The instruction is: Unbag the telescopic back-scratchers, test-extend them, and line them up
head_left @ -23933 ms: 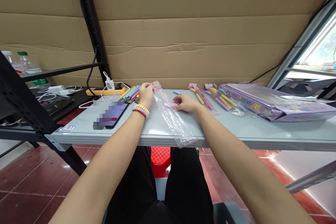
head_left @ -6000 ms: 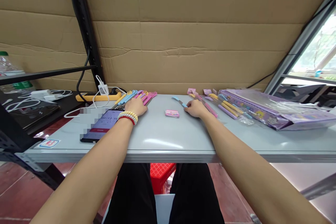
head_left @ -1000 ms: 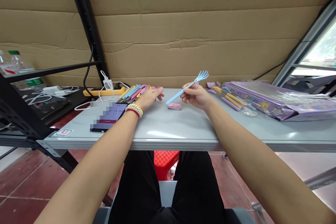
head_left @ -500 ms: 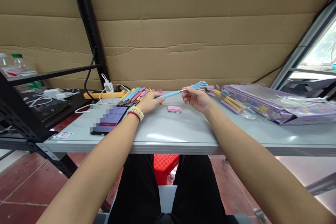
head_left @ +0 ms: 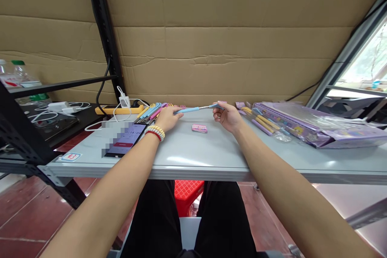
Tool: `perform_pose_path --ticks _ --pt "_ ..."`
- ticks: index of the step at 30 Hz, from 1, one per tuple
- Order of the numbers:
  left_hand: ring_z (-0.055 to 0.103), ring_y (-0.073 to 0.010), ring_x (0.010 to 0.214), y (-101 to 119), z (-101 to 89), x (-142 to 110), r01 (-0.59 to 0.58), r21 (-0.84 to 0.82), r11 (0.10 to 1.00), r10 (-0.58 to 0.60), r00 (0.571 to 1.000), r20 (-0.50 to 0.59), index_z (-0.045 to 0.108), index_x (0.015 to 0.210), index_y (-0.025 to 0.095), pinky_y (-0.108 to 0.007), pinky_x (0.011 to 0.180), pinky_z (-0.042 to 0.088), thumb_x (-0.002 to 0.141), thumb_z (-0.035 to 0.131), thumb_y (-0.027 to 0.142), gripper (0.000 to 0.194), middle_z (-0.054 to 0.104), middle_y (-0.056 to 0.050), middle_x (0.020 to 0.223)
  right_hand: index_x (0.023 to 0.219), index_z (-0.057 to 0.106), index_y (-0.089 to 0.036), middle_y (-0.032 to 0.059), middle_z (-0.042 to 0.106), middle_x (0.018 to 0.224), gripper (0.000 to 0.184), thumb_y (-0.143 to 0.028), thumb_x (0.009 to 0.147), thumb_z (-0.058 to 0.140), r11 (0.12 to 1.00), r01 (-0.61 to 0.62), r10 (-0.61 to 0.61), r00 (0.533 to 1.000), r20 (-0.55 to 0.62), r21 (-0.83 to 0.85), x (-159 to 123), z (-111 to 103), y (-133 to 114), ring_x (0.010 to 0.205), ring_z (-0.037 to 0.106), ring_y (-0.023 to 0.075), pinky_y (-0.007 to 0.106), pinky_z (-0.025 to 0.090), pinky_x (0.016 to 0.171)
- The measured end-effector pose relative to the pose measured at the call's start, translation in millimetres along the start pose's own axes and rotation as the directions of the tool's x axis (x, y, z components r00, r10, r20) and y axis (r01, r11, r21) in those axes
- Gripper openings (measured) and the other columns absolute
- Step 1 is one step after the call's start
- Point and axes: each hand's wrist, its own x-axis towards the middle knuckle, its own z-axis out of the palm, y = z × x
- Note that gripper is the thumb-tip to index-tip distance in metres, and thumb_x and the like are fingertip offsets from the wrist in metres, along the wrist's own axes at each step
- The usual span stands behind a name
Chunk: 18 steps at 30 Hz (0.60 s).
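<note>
A light-blue telescopic back scratcher is held level above the table between my hands, a stretch of its metal rod showing. My left hand pinches the handle end. My right hand grips the claw end, so the claw is mostly hidden by the fingers. Below it on the table lies a small stack of pink cards. Next to my left hand a row of back scratchers in yellow, blue, pink and purple is partly covered by that hand.
Bagged back scratchers and a purple package lie on the right of the grey table. A phone, white cable and yellow power strip are at left. Cardboard walls the back; a black shelf post rises left.
My left hand has taken hold of the handle end. My right hand has shifted to the claw, and the back scratcher has gone from slanted to level with more rod showing.
</note>
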Motion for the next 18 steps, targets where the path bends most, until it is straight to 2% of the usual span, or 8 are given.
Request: perform_pose_path --ticks 5,11,18 --pt "0.061 -0.0202 0.092 -3.9 1.9 1.3 -0.019 0.083 0.996 0.019 1.000 -0.006 0.069 0.110 0.022 -0.030 0.082 0.047 0.083 0.054 0.031 0.032 0.071 -0.004 0.103 0.078 0.059 -0.018 -0.0015 0.057 0.059 0.023 -0.036 0.066 0.068 0.999 -0.022 0.021 1.000 -0.012 -0.031 1.5 -0.6 1.1 0.046 0.048 0.0085 0.022 0.030 0.041" --pt "0.060 -0.0224 0.103 -2.5 1.2 1.9 -0.013 0.127 0.992 0.011 1.000 0.012 0.068 0.112 0.020 -0.033 0.093 0.045 0.083 0.055 0.031 0.034 0.069 -0.005 0.111 0.078 0.060 -0.018 -0.0014 0.057 0.057 0.023 -0.035 0.065 0.068 0.999 -0.037 0.036 0.999 -0.030 -0.026 1.0 0.7 0.9 0.046 0.048 0.0085 0.021 0.030 0.041" --pt "0.060 -0.0221 0.101 -0.1 -0.6 0.6 -0.012 0.138 0.990 0.005 0.999 0.050 0.069 0.110 0.021 -0.034 0.092 0.045 0.083 0.055 0.032 0.033 0.069 -0.005 0.110 0.078 0.061 -0.018 -0.0008 0.058 0.059 0.024 -0.037 0.065 0.068 0.999 -0.035 0.034 0.999 -0.024 -0.035 1.9 -1.3 2.1 0.047 0.048 0.0093 0.022 0.030 0.041"
